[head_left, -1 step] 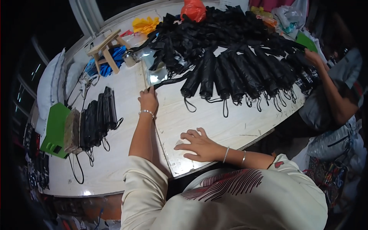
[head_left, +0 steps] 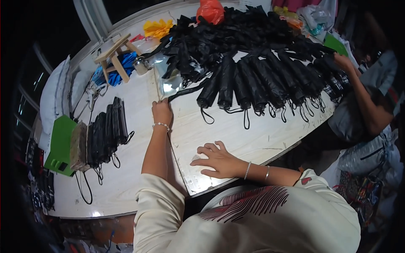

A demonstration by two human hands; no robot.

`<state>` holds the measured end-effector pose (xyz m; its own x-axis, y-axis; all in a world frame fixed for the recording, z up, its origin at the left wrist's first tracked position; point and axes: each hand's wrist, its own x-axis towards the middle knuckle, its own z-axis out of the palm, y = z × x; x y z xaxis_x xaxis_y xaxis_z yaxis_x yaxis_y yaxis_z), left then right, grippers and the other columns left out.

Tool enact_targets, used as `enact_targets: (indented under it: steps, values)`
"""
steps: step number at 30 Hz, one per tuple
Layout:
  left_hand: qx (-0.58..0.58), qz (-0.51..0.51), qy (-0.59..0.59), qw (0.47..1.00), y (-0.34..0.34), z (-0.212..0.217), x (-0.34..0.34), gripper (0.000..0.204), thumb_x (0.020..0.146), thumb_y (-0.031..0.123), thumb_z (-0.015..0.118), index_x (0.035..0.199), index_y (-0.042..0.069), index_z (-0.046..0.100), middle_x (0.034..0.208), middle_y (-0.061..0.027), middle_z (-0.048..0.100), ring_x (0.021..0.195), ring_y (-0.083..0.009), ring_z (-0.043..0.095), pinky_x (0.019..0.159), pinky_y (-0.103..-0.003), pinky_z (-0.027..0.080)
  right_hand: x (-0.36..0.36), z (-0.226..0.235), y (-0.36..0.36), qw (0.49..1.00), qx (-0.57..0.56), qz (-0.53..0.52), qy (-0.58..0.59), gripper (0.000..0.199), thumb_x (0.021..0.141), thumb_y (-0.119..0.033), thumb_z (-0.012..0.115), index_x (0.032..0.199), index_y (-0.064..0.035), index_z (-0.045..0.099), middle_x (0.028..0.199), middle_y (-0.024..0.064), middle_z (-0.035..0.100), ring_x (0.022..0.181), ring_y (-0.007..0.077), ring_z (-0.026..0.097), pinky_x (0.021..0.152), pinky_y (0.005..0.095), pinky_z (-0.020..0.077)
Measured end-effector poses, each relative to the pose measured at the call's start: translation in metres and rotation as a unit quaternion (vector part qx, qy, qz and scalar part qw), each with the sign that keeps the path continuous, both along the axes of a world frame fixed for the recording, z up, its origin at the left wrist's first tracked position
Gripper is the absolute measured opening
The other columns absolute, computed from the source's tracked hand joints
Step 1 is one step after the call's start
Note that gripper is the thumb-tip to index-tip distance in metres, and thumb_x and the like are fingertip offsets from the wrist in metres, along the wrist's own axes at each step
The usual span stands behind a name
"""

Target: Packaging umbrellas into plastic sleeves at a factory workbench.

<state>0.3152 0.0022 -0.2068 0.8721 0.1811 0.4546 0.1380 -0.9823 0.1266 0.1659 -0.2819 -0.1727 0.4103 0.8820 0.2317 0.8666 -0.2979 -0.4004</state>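
My left hand [head_left: 161, 113] is closed at the table's middle seam, its fingers on the end of a narrow black fabric strip [head_left: 185, 90]. The strip runs back to the right, toward a row of folded black umbrellas [head_left: 242, 86] with wrist loops facing me. My right hand [head_left: 219, 160] lies on the pale tabletop [head_left: 236, 141] near the front edge, fingers spread, holding nothing. Behind the row is a large heap of black fabric pieces [head_left: 202, 46]. Several more folded black umbrellas [head_left: 105, 130] stand in a line at the left, against a brick-like block [head_left: 79, 145].
A green box-like object [head_left: 60, 145] stands beside the block. Farther back are a small wooden stool [head_left: 116, 59], a glass jar [head_left: 140, 66] and an orange-red plastic bag [head_left: 211, 12]. At right, a co-worker's arm [head_left: 365, 92] reaches to the heap. White sacks [head_left: 57, 92] line the left.
My left hand has come slightly nearer to me with its fingers at the strip's end. The whole view has shifted a little. My right hand rests in the same place.
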Motion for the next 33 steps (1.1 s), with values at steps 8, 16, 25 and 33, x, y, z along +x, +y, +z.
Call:
enact_targets:
  steps: [8, 16, 25, 33]
  values:
    - [-0.337, -0.052, -0.035, 0.939, -0.019, 0.031, -0.083, 0.01, 0.086, 0.01, 0.062, 0.088, 0.003, 0.068, 0.075, -0.0089, 0.067, 0.059, -0.0207, 0.058, 0.058, -0.03, 0.047, 0.012, 0.0, -0.004, 0.99, 0.096, -0.016, 0.103, 0.045, 0.087, -0.025, 0.056, 0.131, -0.0176, 0.049, 0.122, 0.0103, 0.049, 0.118, 0.0299, 0.039, 0.101, 0.0447, 0.0232]
    - [-0.545, -0.002, -0.133, 0.828, -0.021, 0.021, -0.167, 0.008, 0.086, 0.006, 0.06, 0.086, 0.0, 0.065, 0.071, -0.0044, 0.063, 0.055, -0.011, 0.055, 0.053, -0.022, 0.045, 0.073, 0.018, 0.004, 0.976, 0.177, -0.127, 0.018, 0.05, 0.08, -0.007, 0.056, 0.13, -0.0092, 0.05, 0.108, 0.0124, 0.049, 0.101, 0.0273, 0.045, 0.09, 0.0359, 0.0351]
    - [-0.637, 0.001, -0.211, 0.741, -0.002, 0.041, -0.135, 0.008, 0.089, 0.007, 0.061, 0.09, 0.0, 0.064, 0.077, -0.0067, 0.064, 0.054, -0.0151, 0.06, 0.051, -0.021, 0.048, 0.092, 0.02, -0.006, 0.979, 0.136, -0.15, -0.001, 0.046, 0.083, -0.01, 0.053, 0.129, -0.0097, 0.051, 0.114, 0.017, 0.045, 0.101, 0.0312, 0.043, 0.094, 0.0378, 0.0342]
    - [-0.567, -0.053, -0.481, 0.667, 0.026, 0.119, 0.01, 0.013, 0.089, 0.012, 0.065, 0.089, 0.0, 0.065, 0.082, -0.0078, 0.065, 0.074, -0.0154, 0.062, 0.069, -0.025, 0.055, 0.094, -0.013, -0.015, 0.991, 0.027, -0.117, -0.062, 0.038, 0.092, -0.019, 0.047, 0.129, -0.0124, 0.051, 0.127, 0.0205, 0.043, 0.123, 0.0355, 0.038, 0.102, 0.0442, 0.0257]
